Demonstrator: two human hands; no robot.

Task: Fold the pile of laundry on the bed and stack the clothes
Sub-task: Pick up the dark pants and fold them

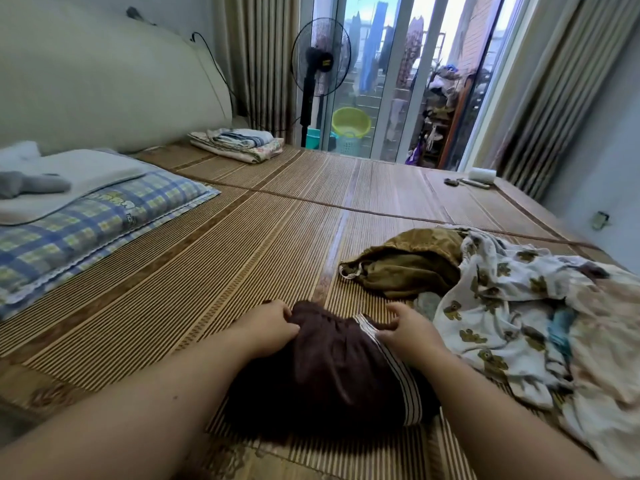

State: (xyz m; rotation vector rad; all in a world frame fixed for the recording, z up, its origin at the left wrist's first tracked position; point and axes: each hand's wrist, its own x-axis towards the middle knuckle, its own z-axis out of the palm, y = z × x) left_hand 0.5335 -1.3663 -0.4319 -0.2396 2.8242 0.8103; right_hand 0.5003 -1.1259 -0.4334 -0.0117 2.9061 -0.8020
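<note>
Brown garment [332, 358] lies bunched on the bed mat [207, 271], nearest the person. Left hand [273, 327] and right hand [408, 332] each pinch its far edge, fingers curled. Laundry pile [502, 306] just beside lies unfolded. Judged: early stage, most work left.

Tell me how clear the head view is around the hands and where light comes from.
Head view: daylight comes through the glass door, washed out up top; the lens bows the right curtain; forearms blur at the bottom; left hand, right hand and brown garment read clearly.
</note>
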